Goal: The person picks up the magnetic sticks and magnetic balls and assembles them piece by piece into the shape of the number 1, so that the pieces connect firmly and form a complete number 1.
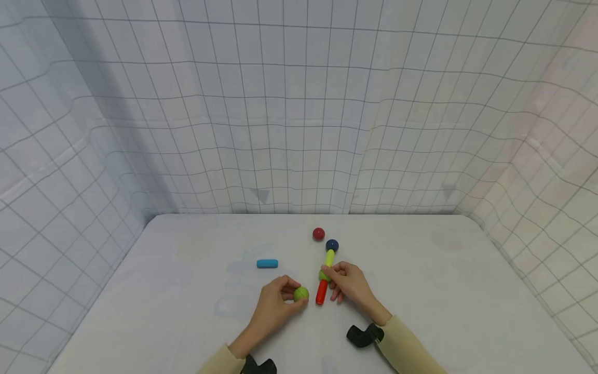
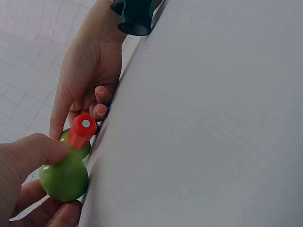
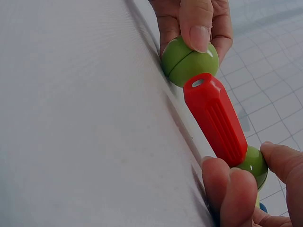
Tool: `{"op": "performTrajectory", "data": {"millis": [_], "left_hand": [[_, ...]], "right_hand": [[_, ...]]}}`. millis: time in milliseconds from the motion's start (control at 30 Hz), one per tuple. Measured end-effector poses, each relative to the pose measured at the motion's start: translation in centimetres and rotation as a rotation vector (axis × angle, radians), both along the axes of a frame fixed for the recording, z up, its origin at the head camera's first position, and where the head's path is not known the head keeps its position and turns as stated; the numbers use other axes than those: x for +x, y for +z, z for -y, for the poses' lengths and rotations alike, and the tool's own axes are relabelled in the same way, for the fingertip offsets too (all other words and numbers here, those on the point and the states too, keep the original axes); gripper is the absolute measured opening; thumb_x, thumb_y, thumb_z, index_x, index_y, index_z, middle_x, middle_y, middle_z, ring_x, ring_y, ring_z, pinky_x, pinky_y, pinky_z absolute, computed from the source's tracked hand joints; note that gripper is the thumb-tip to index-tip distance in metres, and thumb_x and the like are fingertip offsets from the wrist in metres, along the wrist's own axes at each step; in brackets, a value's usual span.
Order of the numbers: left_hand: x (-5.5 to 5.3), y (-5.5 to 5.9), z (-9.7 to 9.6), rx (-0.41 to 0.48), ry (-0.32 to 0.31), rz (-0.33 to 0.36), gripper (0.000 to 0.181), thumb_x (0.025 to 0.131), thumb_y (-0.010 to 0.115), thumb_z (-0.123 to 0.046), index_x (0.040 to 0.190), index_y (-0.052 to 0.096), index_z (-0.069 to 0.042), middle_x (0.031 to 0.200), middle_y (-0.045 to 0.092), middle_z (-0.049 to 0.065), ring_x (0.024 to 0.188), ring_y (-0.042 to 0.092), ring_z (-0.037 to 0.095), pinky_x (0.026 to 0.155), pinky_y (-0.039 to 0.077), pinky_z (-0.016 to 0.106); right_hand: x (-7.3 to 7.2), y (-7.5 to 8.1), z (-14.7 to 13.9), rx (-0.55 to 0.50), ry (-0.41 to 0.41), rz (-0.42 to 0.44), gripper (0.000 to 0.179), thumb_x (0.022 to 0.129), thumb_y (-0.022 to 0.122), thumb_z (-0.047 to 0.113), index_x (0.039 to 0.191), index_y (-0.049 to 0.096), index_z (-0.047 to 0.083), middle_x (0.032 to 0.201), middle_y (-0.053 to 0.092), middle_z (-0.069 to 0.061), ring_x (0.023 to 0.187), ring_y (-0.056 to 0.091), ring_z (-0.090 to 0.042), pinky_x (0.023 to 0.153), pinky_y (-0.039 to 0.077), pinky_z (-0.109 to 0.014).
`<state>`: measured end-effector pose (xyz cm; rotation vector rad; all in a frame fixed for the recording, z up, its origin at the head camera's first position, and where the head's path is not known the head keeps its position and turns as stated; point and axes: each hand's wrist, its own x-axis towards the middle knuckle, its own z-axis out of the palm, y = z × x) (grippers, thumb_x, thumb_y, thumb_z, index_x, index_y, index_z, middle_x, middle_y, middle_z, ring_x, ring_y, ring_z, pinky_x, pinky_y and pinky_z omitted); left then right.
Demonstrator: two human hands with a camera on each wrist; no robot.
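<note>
In the head view my left hand (image 1: 274,307) pinches a loose green ball (image 1: 301,295) between thumb and fingers, low over the white table. Just to the right, my right hand (image 1: 352,284) grips the middle of a joined piece at its second green ball (image 3: 254,165). From that ball a red grooved rod (image 1: 321,292) points toward me. A yellow-green rod (image 1: 329,257) runs the other way, ending at a dark blue ball (image 1: 332,245). Seen from the left wrist, the red rod's free end (image 2: 85,124) shows a round silvery spot, close to the loose ball.
A red ball (image 1: 318,234) lies beyond the hands, beside the blue one. Off to the left is a blue rod (image 1: 267,264), lying crosswise on the white table (image 1: 154,291). Pale cloth with a grid pattern (image 1: 289,104) encloses the table's back and sides.
</note>
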<state>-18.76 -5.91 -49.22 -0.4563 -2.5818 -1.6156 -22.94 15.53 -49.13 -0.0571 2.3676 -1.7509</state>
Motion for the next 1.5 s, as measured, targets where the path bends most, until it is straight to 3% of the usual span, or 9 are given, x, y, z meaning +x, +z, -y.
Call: {"op": "performTrajectory", "data": {"millis": [167,367,700,1500], "left_hand": [[0.4,-0.1,-0.1,0.042,-0.024,0.027,0.028,0.076,0.081,-0.019,0.092,0.063,-0.004,0.089,0.064,0.003,0.076,0.064,0.011,0.067,0.052,0.021],[0.4,-0.3,-0.1,0.024,-0.014,0.041,0.031,0.076,0.081,-0.029,0.090,0.066,-0.006,0.081,0.064,-0.002,0.071,0.062,0.008,0.064,0.052,0.022],[0.6,-0.6,0.0,0.081,-0.063,0.130,0.031,0.073,0.083,-0.029,0.087,0.068,-0.007,0.077,0.066,-0.003,0.067,0.064,0.010,0.061,0.052,0.024],[1.5,-0.9,-1.3,0.090,-0.043,0.126,0.031,0.071,0.085,-0.031,0.082,0.067,-0.009,0.073,0.065,-0.006,0.064,0.062,0.008,0.059,0.051,0.024]], "right_hand": [[0.1,0.0,0.0,-0.011,0.016,-0.006,0.044,0.089,0.065,0.042,0.093,0.058,-0.001,0.066,0.059,-0.008,0.045,0.060,-0.020,0.040,0.047,-0.027],[0.0,0.0,0.0,-0.004,0.013,-0.012,0.045,0.088,0.065,0.043,0.093,0.058,0.000,0.066,0.060,-0.008,0.045,0.060,-0.020,0.040,0.047,-0.027],[0.1,0.0,0.0,0.011,0.013,-0.005,0.044,0.088,0.065,0.043,0.092,0.058,0.000,0.066,0.059,-0.007,0.045,0.059,-0.019,0.041,0.047,-0.027],[0.0,0.0,-0.1,0.002,0.010,-0.006,0.044,0.088,0.066,0.043,0.091,0.057,0.000,0.066,0.060,-0.007,0.045,0.060,-0.020,0.041,0.047,-0.027]]}}
